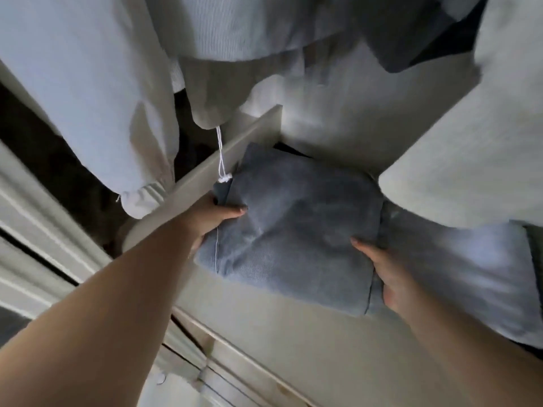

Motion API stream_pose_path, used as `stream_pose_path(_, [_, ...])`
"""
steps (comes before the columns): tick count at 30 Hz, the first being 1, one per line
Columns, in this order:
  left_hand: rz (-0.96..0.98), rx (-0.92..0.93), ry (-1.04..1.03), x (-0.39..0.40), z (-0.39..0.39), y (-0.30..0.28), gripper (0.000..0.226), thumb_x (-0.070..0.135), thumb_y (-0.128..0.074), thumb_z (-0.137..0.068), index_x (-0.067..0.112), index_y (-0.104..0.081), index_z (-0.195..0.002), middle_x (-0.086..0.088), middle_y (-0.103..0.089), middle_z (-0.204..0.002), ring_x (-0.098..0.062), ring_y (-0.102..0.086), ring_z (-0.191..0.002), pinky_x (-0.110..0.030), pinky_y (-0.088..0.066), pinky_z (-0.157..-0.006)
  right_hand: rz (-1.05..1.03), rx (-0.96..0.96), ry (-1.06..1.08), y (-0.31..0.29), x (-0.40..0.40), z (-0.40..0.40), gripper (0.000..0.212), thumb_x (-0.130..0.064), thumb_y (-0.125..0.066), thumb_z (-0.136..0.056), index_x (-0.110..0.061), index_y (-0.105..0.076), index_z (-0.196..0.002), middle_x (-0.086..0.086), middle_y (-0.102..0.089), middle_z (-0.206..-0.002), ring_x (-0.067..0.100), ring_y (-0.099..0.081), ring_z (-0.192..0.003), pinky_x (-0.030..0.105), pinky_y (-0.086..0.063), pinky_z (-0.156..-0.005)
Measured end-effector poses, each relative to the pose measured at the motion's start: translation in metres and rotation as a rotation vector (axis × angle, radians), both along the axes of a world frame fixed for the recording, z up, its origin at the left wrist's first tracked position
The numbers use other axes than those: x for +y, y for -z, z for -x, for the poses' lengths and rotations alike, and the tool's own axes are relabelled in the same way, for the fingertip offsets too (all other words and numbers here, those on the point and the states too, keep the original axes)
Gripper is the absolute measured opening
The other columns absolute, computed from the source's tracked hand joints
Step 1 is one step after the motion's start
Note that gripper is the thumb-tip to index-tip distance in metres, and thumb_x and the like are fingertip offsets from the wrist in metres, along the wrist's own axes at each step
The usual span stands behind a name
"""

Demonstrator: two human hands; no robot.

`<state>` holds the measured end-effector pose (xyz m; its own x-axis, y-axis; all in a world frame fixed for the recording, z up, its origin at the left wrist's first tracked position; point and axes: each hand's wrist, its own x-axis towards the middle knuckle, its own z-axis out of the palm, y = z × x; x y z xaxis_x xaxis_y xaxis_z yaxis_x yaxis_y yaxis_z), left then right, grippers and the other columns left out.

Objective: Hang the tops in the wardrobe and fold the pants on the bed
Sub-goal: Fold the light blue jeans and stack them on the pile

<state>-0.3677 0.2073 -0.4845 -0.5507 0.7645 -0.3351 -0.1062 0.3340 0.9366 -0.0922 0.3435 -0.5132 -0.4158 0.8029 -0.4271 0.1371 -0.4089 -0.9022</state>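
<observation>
A folded blue-grey pair of pants [296, 227] lies on a pale shelf [264, 327] inside the wardrobe. My left hand [211, 218] grips its left edge, thumb on top. My right hand [382, 271] holds its right front corner, fingers tucked under the fold. Pale tops hang above the shelf: a white hooded one [88, 92] at the left, a ribbed white one [235, 24] in the middle, a cream one [482, 148] at the right.
A white drawstring [221, 155] dangles from a hanging top down to the pants' left edge. An upright wardrobe divider [202, 174] stands just left of the pants. More light folded fabric [458, 271] lies to their right. The wardrobe's door frame [44, 224] runs along the left.
</observation>
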Motion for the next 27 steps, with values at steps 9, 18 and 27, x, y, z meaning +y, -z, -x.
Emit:
stream_pose_path(9, [-0.058,0.400,-0.089,0.109,0.045,0.015,0.066,0.028,-0.080,-0.075,0.015,-0.051,-0.132,-0.005,-0.058,-0.128,-0.023,-0.052,-0.118,-0.026,-0.036,-0.089,-0.121,0.014,0.098,0.016,0.088,0.055,0.043,-0.027,-0.071,-0.082,-0.008,-0.061,-0.119,0.011,-0.067,-0.114,0.030,-0.064,-0.100,0.043,-0.050,-0.091])
stream_pose_path(18, [0.113,0.884,-0.025,0.178,0.057,0.030,0.064,0.027,-0.071,-0.081,0.014,-0.041,-0.135,-0.010,-0.054,-0.124,-0.030,-0.051,-0.115,-0.036,-0.041,-0.094,-0.018,0.060,0.122,0.042,0.118,0.073,0.039,-0.029,-0.069,-0.084,-0.013,-0.062,-0.118,0.004,-0.071,-0.104,0.022,-0.067,-0.093,0.030,-0.053,-0.066])
stream_pose_path(27, [0.046,1.617,0.348,0.215,0.013,0.038,0.065,0.040,-0.049,-0.093,0.019,-0.024,-0.149,-0.008,-0.018,-0.159,-0.027,-0.010,-0.147,-0.053,-0.007,-0.115,-1.162,-0.650,-0.018,0.007,0.138,0.092,0.068,-0.038,-0.057,-0.089,-0.021,-0.027,-0.147,0.009,-0.021,-0.155,0.028,-0.020,-0.141,0.038,-0.019,-0.112])
